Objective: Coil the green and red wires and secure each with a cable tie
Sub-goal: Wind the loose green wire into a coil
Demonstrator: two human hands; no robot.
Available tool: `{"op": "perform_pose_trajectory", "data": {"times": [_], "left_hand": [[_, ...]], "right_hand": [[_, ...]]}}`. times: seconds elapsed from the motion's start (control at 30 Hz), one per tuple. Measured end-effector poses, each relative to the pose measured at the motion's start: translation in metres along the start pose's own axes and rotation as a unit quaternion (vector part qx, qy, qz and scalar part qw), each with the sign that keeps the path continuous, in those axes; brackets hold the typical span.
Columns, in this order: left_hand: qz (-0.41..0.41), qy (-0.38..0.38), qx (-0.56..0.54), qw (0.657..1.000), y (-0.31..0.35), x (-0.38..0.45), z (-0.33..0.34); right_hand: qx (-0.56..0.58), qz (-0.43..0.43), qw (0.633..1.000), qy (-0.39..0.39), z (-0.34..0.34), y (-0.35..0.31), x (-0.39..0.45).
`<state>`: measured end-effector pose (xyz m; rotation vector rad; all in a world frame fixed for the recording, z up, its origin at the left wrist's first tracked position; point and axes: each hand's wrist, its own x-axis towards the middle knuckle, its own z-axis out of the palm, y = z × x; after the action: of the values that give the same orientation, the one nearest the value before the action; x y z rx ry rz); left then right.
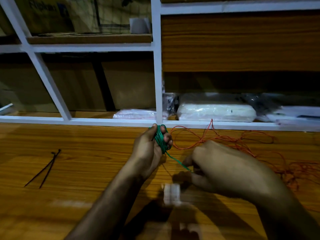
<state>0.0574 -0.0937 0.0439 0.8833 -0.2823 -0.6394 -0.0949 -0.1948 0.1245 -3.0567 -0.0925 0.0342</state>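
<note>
Head view: left hand [149, 149] grips one green wire [161, 141] coil; right hand [225, 170] pinches its tail; two cable ties [45, 168]; one red wire [233, 141].

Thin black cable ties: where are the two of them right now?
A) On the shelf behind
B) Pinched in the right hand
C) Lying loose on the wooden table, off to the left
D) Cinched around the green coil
C: the two thin black cable ties lie crossed on the wooden table, left of both hands, untouched.

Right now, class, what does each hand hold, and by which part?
Left hand: the green wire, coiled around its fingers. Right hand: pinches that wire's loose tail.
</note>
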Motion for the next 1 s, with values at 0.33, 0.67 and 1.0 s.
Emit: {"op": "perform_pose_trajectory", "data": {"times": [0.33, 0.67, 1.0], "left_hand": [[0.0, 0.01, 0.05, 0.999, 0.002, -0.006, 0.005], [-0.015, 0.0, 0.162, 0.987, -0.006, -0.021, 0.023], [-0.088, -0.134, 0.114, 0.98, -0.001, -0.039, 0.04]], "right_hand": [[0.162, -0.083, 0.98, 0.084, -0.007, 0.017, 0.009], [0.243, -0.194, 0.923, 0.228, -0.003, 0.03, 0.018], [0.372, -0.1, 0.842, 0.378, 0.027, 0.073, 0.044]]}}
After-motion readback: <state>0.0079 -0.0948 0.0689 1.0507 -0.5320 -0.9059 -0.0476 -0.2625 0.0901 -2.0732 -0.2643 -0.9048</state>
